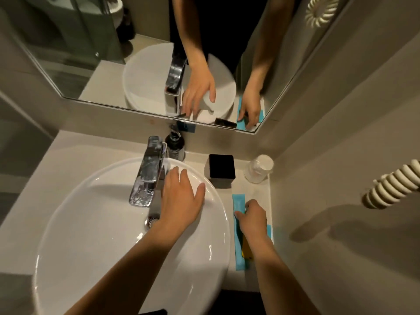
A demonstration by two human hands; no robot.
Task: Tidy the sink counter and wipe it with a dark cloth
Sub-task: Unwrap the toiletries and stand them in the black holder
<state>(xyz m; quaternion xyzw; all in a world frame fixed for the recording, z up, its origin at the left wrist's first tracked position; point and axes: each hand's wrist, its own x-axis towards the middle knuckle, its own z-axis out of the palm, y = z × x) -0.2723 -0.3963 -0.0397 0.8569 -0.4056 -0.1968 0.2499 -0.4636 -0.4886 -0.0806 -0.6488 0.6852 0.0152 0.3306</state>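
**Packets first, cloth after**

Fingertips of the right hand press down on the long turquoise sachet that lies lengthwise on the strip of pale stone tabletop between the white oval basin and the side wall. The grip looks half-curled, thumb and forefinger touching the packet's upper part; whether it has pinched the sachet or is merely pushing on it cannot be told. The left hand rests flat and released on the basin's far rim, just beside the chrome block tap, holding nothing.

Under the right forearm a second turquoise packet and a small yellow item peek out, partly hidden. Further back stand a black cube box and, near the corner, a clear tumbler with a white paper cap; a dark pump bottle sits behind the tap.

Tidying appears to be the step in hand, and no dark cloth is in view, so wiping seems some way off. To do it well, the flat packets are best gathered together, slid to the tabletop edge or nipped at a corner, since thin foil lying flush is awkward to lift straight up. Keeping the wrist low should avoid knocking the tumbler, which looks light and tippable. Clearing this narrow strip fully would leave the cloth an unbroken path.
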